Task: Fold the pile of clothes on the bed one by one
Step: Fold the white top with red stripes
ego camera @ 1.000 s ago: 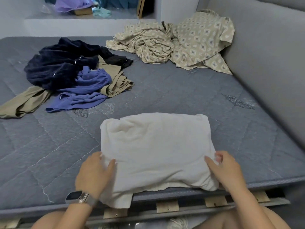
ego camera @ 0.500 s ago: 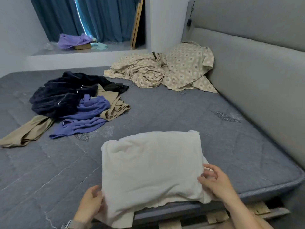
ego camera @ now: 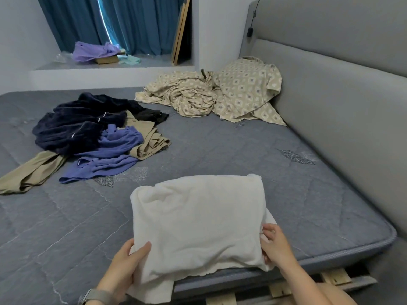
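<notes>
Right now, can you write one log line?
left hand: gripping white garment | right hand: gripping it | pile: unfolded

Dim, even indoor light, soft focus throughout
A bright sliver of daylight shows between the curtains (ego camera: 123, 25); shadows are faint, and the wide lens bows the headboard (ego camera: 343, 89) at the edge

No readable text anywhere – nothing legible on the pile of clothes (ego camera: 97, 137), the folded white garment (ego camera: 198, 223) or the mattress (ego camera: 242, 150) – no labels, brands or numbers.
</notes>
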Tool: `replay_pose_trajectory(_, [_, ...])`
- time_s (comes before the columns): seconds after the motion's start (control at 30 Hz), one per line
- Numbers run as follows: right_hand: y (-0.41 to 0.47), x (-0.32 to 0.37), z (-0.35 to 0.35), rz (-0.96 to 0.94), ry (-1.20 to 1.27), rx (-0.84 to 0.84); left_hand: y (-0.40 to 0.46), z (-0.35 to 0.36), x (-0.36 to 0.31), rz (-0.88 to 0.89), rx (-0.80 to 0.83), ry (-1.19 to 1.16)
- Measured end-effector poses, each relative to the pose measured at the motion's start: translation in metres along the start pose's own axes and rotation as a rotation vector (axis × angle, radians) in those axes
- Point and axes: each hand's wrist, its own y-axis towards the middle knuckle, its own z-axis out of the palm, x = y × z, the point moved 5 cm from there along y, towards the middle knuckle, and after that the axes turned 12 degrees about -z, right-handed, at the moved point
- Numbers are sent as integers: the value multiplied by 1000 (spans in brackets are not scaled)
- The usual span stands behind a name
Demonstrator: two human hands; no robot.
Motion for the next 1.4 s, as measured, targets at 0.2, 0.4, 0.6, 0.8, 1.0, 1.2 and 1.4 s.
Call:
replay_pose_trajectory(0.2, [6, 12, -11, -126, -235, -106, 2, -11, -1, 71, -121, 214])
replay_pose_trajectory(0.4, [5, 26, -56, -190, -329, -344, 12, -27, -4, 219, -299, 348])
replay_pose_trajectory(0.6, [7, 4, -52, 158, -502, -155, 24, -32, 2, 124, -411, 574])
replay_pose_trajectory(0.8, [-17, 58, -2, -455, -802, -287, -8, 8, -17, 687, -745, 983])
replay_pose_trajectory(1.0, [9, 47, 40, -521, -872, 101, 1, 52, 3, 686, -313, 1382])
replay_pose_trajectory(1.2, [30, 7, 27, -62, -877, 284, 30, 27, 11, 161, -285, 1351])
replay_pose_trajectory(1.4, [34, 20, 14, -85, -649, 123, 40, 22, -4, 254, -422, 1036])
